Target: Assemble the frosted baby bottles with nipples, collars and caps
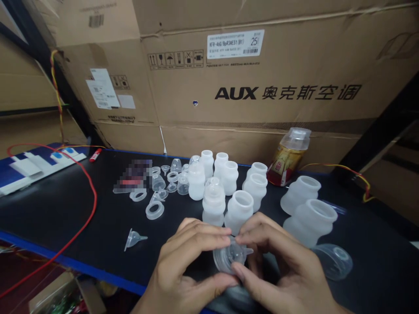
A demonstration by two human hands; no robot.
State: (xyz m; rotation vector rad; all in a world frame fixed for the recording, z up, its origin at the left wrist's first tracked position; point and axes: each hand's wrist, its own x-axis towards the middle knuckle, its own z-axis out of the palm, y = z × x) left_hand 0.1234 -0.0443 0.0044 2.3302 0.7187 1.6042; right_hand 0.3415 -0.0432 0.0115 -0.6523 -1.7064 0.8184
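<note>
Two hands: left hand [183,266] and right hand [278,266] pinch one clear ring-and-teat piece [231,257].
Done: two capped bottles [213,205] beyond the fingertips.
Left: open bottles [238,211], loose teats [134,239] left of the fingers.

bottles [229,187] mid table [65,209] | rings [155,210] left | boxes [262,87] behind

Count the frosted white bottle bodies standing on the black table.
10: four at the back, one capped, three mid-row, two larger at right. Some may be hidden.

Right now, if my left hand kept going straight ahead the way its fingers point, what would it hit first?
Probably the clear ring piece your left hand already pinches, then the right hand behind it. Depth is uncertain.
</note>
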